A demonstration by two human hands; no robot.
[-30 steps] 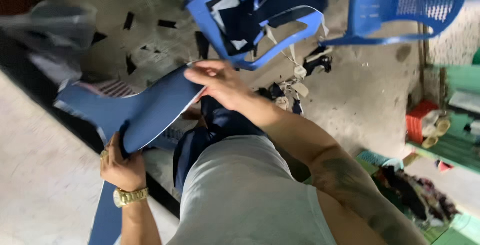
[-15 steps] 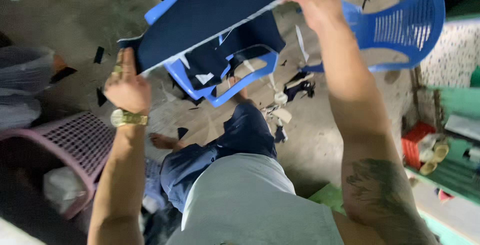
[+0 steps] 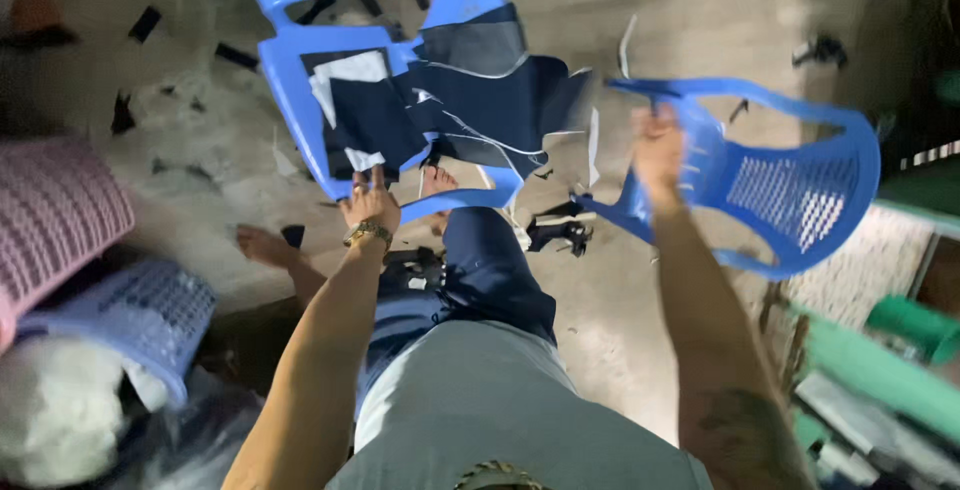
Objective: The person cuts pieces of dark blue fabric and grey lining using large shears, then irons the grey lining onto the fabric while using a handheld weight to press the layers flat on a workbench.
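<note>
My left hand (image 3: 371,208), with a gold watch on its wrist, rests with spread fingers on the front edge of a blue plastic chair (image 3: 290,80). A pile of dark navy cloth pieces (image 3: 500,110) with white patches lies on that chair's seat. My right hand (image 3: 658,150) is blurred. It is up against the arm of a second blue plastic chair (image 3: 790,190) on the right, and its grip is not clear. Neither hand holds cloth.
A pink mesh basket (image 3: 50,220) and a blue basket (image 3: 150,315) stand at the left, over a white bundle. Dark cloth scraps (image 3: 560,230) litter the concrete floor. My bare foot (image 3: 262,245) is below the chair. Green objects (image 3: 900,370) lie at the right.
Both hands held a large navy cloth piece raised before; now it lies on the chair. My left hand has dropped to the seat edge and my right hand has swung towards the second chair.
</note>
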